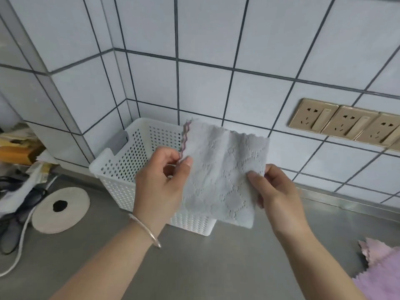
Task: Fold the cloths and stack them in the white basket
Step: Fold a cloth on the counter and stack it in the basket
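My left hand and right hand pinching a soft grey waffle-textured cloth, scalloped edges, before the perforated white plastic basket

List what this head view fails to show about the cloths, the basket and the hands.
- White basket floor and contents: hidden by the grey cloth and left hand in front.
- Grey cloth: number of folded layers cannot be told; only a pink edge shows at its upper left.
- Pink cloth: cut off by the right and bottom edges.
- Right hand: fingers behind the cloth are hidden; only the thumb shows.
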Tool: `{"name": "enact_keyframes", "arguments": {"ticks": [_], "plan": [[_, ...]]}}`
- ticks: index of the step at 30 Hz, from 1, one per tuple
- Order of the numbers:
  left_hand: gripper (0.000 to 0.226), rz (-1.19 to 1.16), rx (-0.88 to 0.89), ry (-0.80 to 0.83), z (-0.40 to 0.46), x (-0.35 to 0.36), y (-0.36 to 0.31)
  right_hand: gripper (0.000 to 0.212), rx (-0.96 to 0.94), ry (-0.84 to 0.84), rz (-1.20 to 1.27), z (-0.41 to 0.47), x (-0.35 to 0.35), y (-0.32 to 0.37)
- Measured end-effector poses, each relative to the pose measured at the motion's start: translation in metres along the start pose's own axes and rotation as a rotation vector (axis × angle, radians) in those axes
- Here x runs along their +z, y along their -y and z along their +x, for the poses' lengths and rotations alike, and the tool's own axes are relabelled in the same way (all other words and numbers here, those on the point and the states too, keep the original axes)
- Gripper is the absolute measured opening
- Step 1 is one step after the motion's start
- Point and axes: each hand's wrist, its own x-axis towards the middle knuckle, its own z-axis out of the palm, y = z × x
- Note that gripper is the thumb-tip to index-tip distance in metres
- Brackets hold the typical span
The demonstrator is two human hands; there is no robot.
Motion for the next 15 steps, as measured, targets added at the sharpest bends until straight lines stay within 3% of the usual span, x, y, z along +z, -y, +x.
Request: {"name": "enact_keyframes", "arguments": {"ticks": [6,10,15], "plan": [[0.015,0.186,-0.064,0.149,0.109,-0.019,0.060,0.022,0.052,-0.146,-0.238,0.079,0.086,0.000],[0.011,0.371,-0.048,0.372,0.144,0.007,0.108,0.015,0.149,-0.196,-0.566,0.118,0.116,-0.029],[0.017,0.502,-0.103,0.786,0.166,0.058,0.164,0.038,0.358,0.039,-1.134,0.157,0.131,-0.060]]}}
